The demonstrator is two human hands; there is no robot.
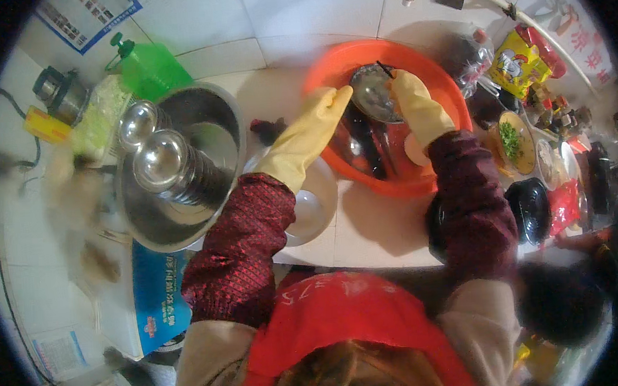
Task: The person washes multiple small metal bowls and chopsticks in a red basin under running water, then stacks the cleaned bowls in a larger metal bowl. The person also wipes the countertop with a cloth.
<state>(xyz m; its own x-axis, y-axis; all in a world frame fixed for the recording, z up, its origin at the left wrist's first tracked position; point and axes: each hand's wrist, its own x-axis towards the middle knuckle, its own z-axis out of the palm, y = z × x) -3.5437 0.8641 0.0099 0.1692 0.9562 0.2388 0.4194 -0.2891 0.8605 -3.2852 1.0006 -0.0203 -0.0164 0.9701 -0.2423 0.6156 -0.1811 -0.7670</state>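
Note:
Both my hands wear yellow rubber gloves and work over an orange plastic basin (447, 83). A round metal bowl (374, 95) is tilted inside it, its wet-looking hollow facing me. At the bowl's right rim, my right hand (414, 96) has its fingers curled on the edge, beside a thin dark piece (385, 68). My left hand (326, 113) reaches to the left rim with fingers together; whether it grips or only touches is unclear. Lower in the basin, dark slender utensils (380, 147) and a pale round item (417, 149) lie in reddish-looking liquid.
Left stands a large steel basin (232, 123) with stacked metal bowls (160, 161). A white bowl (310, 208) sits under my left forearm. A green sprayer bottle (150, 73) is behind. Rightward are a bowl of chopped greens (510, 140), a black bowl (530, 210) and a yellow packet (517, 61).

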